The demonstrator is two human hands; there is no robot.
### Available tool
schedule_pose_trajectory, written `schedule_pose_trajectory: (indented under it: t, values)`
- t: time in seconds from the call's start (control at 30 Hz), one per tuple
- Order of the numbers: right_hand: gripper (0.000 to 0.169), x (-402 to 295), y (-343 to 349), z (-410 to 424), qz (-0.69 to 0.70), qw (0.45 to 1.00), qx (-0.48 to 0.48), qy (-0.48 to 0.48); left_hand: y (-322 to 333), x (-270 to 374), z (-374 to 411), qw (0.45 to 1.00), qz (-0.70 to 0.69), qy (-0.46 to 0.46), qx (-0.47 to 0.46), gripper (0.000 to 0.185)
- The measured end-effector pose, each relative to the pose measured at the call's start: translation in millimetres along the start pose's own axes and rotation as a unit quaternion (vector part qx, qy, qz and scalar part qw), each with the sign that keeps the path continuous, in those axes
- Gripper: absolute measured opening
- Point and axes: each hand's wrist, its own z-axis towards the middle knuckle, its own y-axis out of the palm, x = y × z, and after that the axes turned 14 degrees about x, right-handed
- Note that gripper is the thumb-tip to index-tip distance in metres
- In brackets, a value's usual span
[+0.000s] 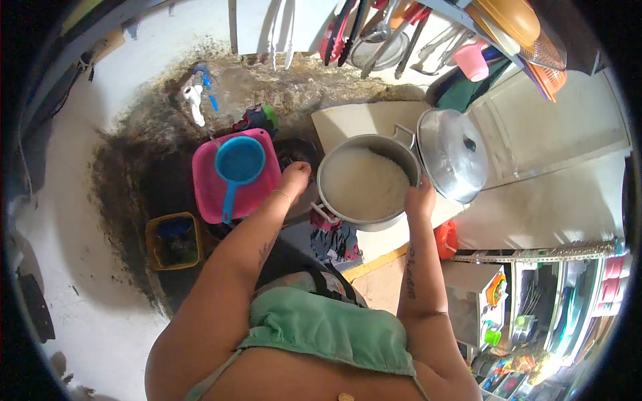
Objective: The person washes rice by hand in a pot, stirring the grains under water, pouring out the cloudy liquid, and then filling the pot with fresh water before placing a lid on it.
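Note:
A large aluminium pot [368,228] holds white rice grains under cloudy water and stands on a pale counter [346,120]. My right hand [421,198] grips the pot's rim on its right side. Between the pot and a pink plastic basin [204,193] is my left hand [297,178], its fingers curled in, with nothing visible in them. A blue dipper [241,158] rests in the basin, its handle pointing towards me. Behind my right hand, a domed aluminium lid [451,155] with a black knob leans beside the pot.
Water runs from a white tap [193,100] into the basin. A yellow-rimmed container [173,240] sits at the lower left. Cloths [336,243] hang at the counter's front edge. Tongs [283,35] and other utensils hang on the wall. Shelves [531,301] stand at the right.

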Motion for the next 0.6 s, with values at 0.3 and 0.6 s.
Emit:
schedule_pose_trajectory:
  t: [0.3, 0.6]
  values:
    - [0.040, -34, 2, 13, -0.043, 0.997, -0.047, -0.046, 23, -46, 39, 0.988, -0.119, -0.093, -0.018, 0.027]
    - [0.026, -38, 11, 15, -0.067, 0.993, -0.032, -0.091, 17, -5, 19, 0.992, 0.119, 0.015, 0.041, 0.023]
